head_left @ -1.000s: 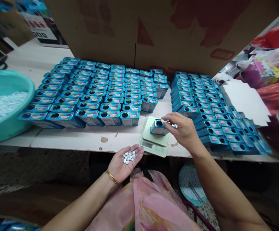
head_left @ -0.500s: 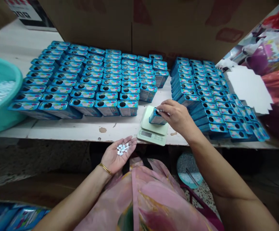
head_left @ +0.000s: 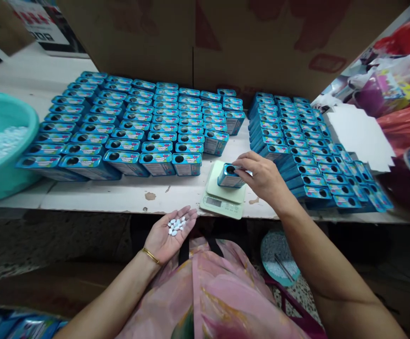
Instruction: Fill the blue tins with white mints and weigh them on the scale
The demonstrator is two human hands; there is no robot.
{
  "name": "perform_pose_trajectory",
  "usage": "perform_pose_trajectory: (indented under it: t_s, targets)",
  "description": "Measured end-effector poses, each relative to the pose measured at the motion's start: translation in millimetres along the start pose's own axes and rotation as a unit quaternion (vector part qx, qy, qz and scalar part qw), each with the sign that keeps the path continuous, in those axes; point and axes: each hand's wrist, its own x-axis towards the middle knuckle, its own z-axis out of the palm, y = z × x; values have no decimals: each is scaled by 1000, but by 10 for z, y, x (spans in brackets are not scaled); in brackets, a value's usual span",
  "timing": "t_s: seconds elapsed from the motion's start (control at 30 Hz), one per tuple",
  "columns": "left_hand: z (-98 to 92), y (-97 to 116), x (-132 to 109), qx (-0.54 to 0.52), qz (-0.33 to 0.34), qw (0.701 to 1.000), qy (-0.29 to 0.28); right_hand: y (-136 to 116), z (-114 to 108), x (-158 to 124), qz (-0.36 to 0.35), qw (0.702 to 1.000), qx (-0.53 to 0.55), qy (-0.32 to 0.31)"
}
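Palm up at the table's front edge, my left hand (head_left: 168,235) cups several small white and pale blue candies (head_left: 176,225). A blue tin (head_left: 229,176) with a round dark hole in its top stands upright on a pale green digital scale (head_left: 222,195). My right hand (head_left: 259,176) is at the tin's right side, its fingertips closed together by the hole. Whatever is between those fingertips is too small to make out.
Rows of blue tins (head_left: 155,162) stand left of the scale, and more tins (head_left: 306,169) stand to its right. A teal basin (head_left: 31,120) of candies is far left. Behind rises a cardboard box (head_left: 141,42). Below the table sits another basin (head_left: 279,278).
The right fingertips have moved down to the tin's hole, and the white candy seen between them before no longer shows. The whole view has shifted slightly.
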Motion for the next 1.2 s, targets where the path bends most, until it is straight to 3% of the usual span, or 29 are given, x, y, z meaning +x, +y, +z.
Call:
perform_pose_trajectory:
  t_s: [0.2, 0.27, 0.37, 0.47, 0.57, 0.63, 0.77, 0.87, 1.03, 1.2]
  targets:
    - [-4, -52, 14, 1, -21, 1000, -16, -51, -134, -201, 29, 990, 94, 102]
    - [-14, -104, 15, 5, -36, 999, -17, -170, -121, -363, 49, 985, 127, 102]
    - [-1, -215, 26, 7, -75, 996, -37, -470, 107, -647, 26, 985, 173, 9]
    - [44, -315, 45, -3, -125, 989, -80, -796, 528, -876, -40, 983, 143, -111]
    - [77, -358, 54, -2, -165, 980, -108, -977, 883, -990, -79, 985, 58, -143]
    - [76, -364, 50, 0, -170, 979, -114, -997, 975, -1012, -88, 983, 40, -155]
    - [91, -367, 49, 1, -180, 976, -122, -942, 875, -968, -88, 974, 96, -183]
    - [217, -355, 77, 1, -163, 981, -104, -914, 764, -870, -73, 974, 86, -195]
    - [615, -268, 129, -27, -86, 994, -67, -813, 634, -625, -82, 986, 57, -134]
    - [885, -188, 199, -40, -36, 989, -135, -550, 296, -352, -74, 994, 60, -57]
